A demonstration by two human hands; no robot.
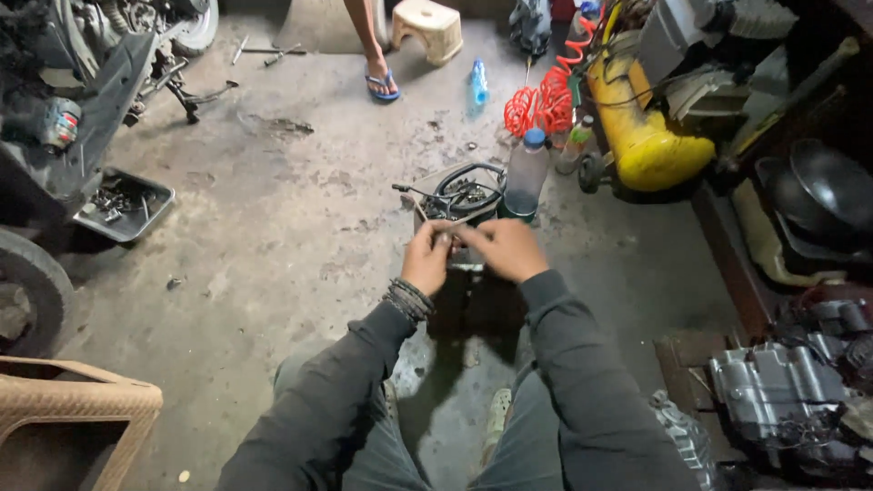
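Observation:
My left hand (427, 257) and my right hand (503, 247) meet in front of me, both closed on a small dark metal part (465, 258) held between them above the floor. A thin stick or tool (420, 211) pokes up from the left hand's fingers. Beaded bracelets (408, 298) ring my left wrist. Just beyond the hands stands a small box (462, 194) filled with a black cable loop and metal bits. What exactly the part is stays hidden by my fingers.
A clear plastic bottle (525, 173) stands beside the box. A yellow compressor tank (641, 127) with a red coiled hose (538, 105) sits right. A parts tray (123, 205) and motorcycle (64, 127) are left. Another person's sandalled foot (381, 82) and a stool (427, 27) are far. An engine block (782, 391) lies right.

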